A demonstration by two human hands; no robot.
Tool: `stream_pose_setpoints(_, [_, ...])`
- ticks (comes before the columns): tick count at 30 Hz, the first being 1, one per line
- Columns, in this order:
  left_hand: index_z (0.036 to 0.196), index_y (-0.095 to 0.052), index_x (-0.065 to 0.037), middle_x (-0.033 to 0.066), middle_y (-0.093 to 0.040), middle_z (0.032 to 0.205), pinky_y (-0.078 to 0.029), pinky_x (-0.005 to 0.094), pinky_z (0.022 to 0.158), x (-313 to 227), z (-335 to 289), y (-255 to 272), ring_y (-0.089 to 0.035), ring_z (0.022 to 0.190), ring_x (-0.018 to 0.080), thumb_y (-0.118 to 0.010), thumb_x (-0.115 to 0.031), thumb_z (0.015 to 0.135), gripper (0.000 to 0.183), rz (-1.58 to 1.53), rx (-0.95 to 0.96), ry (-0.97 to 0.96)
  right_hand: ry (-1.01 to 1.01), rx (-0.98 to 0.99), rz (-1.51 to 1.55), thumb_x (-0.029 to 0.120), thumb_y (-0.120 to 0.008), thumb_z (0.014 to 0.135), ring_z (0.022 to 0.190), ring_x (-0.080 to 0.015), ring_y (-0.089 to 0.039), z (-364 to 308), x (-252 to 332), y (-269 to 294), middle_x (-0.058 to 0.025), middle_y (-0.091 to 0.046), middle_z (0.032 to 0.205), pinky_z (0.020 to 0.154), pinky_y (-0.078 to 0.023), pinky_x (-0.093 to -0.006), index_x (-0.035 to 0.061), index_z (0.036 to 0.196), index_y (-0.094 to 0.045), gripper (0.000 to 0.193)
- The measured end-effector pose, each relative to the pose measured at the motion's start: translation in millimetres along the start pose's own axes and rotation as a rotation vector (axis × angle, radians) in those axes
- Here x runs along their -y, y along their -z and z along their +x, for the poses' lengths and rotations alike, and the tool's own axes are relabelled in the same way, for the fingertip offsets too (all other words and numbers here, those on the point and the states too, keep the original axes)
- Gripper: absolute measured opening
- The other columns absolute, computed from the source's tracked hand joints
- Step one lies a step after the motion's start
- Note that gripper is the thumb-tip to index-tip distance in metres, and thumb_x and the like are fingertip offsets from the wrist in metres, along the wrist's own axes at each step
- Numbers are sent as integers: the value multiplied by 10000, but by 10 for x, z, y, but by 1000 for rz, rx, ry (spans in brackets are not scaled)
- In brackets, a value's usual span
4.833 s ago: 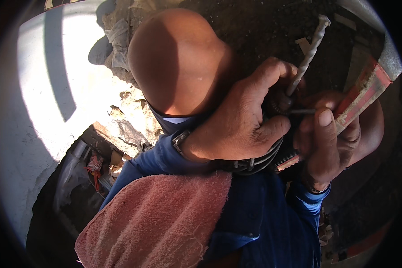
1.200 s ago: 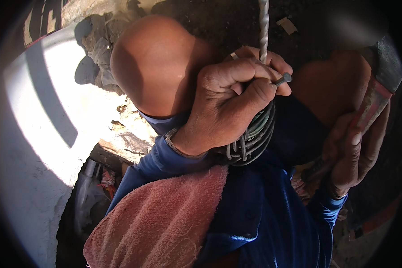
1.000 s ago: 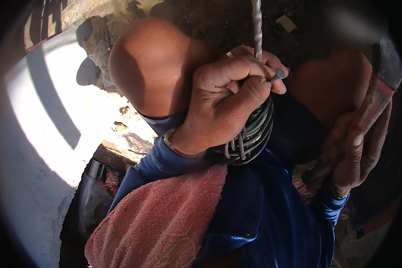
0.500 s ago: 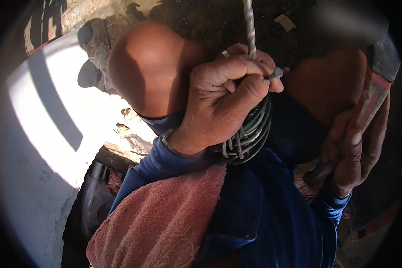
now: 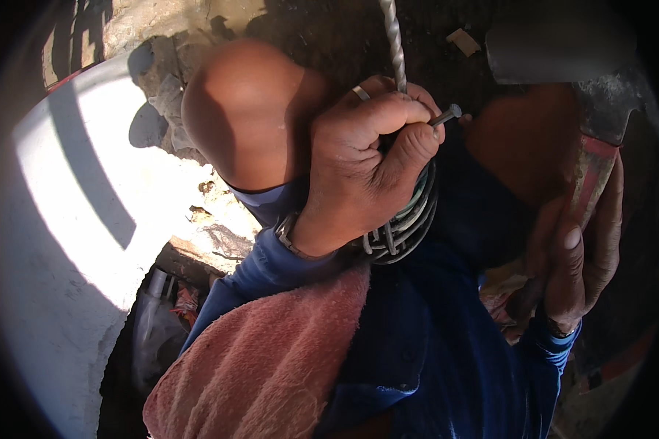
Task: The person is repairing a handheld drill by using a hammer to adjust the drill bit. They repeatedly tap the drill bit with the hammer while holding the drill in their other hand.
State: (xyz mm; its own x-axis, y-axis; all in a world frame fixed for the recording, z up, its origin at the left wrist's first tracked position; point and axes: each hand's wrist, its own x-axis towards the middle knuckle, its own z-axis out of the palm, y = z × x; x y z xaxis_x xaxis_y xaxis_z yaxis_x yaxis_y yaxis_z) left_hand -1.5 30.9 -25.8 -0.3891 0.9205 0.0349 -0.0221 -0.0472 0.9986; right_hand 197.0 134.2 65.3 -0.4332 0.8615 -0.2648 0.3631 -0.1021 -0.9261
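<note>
My left hand [image 5: 366, 157] is closed, pinching a grey metal nail [image 5: 449, 115] between thumb and fingers, its round head pointing up and right. Behind these fingers a spiral grey rod like a drill bit [image 5: 394, 44] runs upward; its lower end is hidden by the hand. Below the same hand hangs a coil of dark wire [image 5: 406, 234]. On the right, my right hand [image 5: 575, 271] grips the handle of a hammer-like tool [image 5: 593, 172], worn red and grey, with a broad dark metal head raised above the hand. Part of that head is blurred.
A large white curved panel [image 5: 29, 293] fills the left side, partly sunlit. Beside it lie a clear plastic bag [image 5: 154, 333] and rubble. My bare knee [image 5: 245, 110] stands left of my left hand. A pink towel [image 5: 263, 358] hangs over my front. A small tan scrap [image 5: 463, 42] lies on the ground.
The spiral rod's visible top has shifted left, and the left hand with the nail slightly left. The right hand's tool has swung a little left and down, showing more of its head.
</note>
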Motion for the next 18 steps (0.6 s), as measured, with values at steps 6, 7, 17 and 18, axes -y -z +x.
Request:
stream_pose_setpoints(6, [973, -609, 60, 158, -646, 971, -557, 275, 704, 61, -43, 4, -668, 814, 170, -653, -139, 996, 204, -5, -3, -43, -18, -139, 28, 283, -549, 1010, 452, -67, -422, -27, 338, 545, -184, -571, 1013, 396, -345, -188, -49, 1349, -263, 554])
stream_pose_setpoints(7, [971, -607, 59, 157, -646, 967, -557, 275, 704, 77, -35, -20, -667, 813, 170, -655, -138, 994, 204, -22, -3, -66, 15, -221, -13, 350, -482, 1031, 424, -78, -391, 30, 405, 656, -123, -501, 852, 370, -346, -187, 3, 1145, -326, 398])
stream_pose_setpoints(17, [982, -608, 44, 146, -639, 956, -543, 265, 694, -9, -61, -18, -658, 819, 155, -649, -72, 989, 123, -37, -28, -73, 80, -49, -458, 226, -477, 1064, 489, -56, -425, 49, 388, 569, -54, -531, 803, 435, -344, -201, -39, 1514, -343, 538])
stream_pose_setpoints(18, [976, -609, 42, 145, -639, 955, -540, 263, 690, 14, -25, 1, -656, 817, 154, -651, -75, 988, 124, -16, -18, -85, 107, -253, -522, 222, -480, 1063, 486, -54, -415, 78, 410, 717, -49, -527, 794, 430, -334, -199, -30, 1517, -347, 536])
